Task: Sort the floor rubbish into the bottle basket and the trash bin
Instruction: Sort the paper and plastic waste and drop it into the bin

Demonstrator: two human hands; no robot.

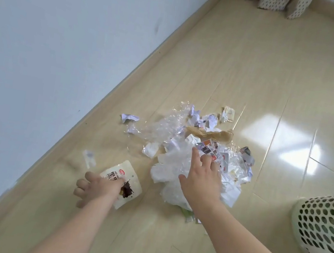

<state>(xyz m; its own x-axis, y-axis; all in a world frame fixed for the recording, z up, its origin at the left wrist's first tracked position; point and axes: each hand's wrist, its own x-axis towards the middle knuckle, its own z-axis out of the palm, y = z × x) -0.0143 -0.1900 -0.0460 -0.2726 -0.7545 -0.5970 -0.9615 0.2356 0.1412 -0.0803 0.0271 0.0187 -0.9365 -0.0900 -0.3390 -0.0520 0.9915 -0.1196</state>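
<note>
On floor near wall: left hand pinching snack pouch; right hand, fingers spread, reaching into rubbish pile. Next: bin both, likely.

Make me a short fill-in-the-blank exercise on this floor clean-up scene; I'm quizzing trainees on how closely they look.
1. The left hand pinches a white snack ____ beside the main pile of rubbish.
2. The right hand reaches onto crumpled clear ____ in the pile.
3. The perforated basket stands at the ____ edge of the view.
4. A small crumpled ball of ____ lies apart from the pile, toward the wall.

Missing words: packet; plastic; right; paper
</note>
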